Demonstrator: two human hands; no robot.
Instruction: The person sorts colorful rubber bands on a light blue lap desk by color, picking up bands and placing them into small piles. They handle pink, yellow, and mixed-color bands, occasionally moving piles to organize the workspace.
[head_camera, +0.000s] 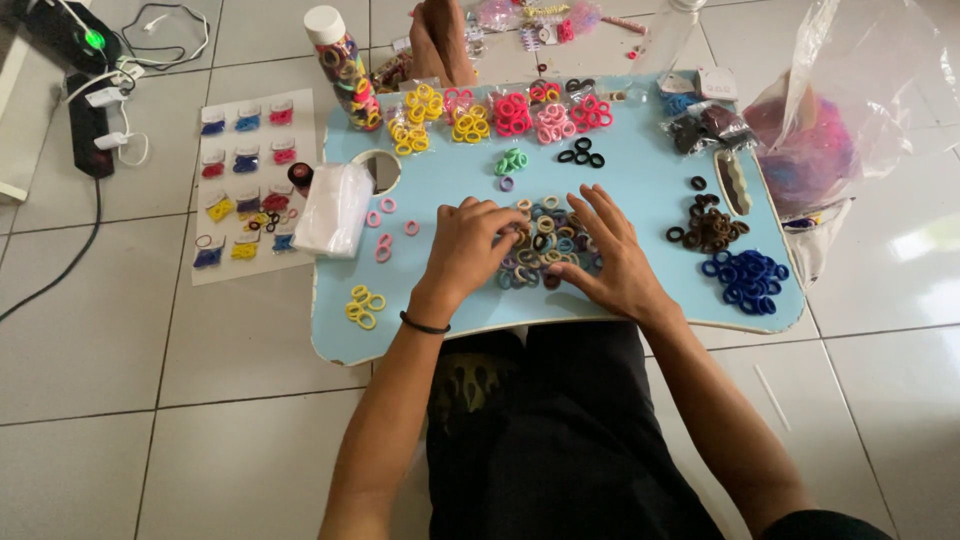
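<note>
You are working both hands into the mixed pile of hair ties lying at the middle of the light blue table. Your left hand is resting on the pile's left edge with fingers curled down onto the ties — whether they are pinching one cannot be told. Your right hand is lying flat on the right edge, fingers spread. For clean sorting, you are best keeping the spread hand as a fence so that ties are not drifting toward the brown ties or the blue ties. Lifting one tie at a time is likely safer — the ties overlap and may drag neighbours along.
</note>
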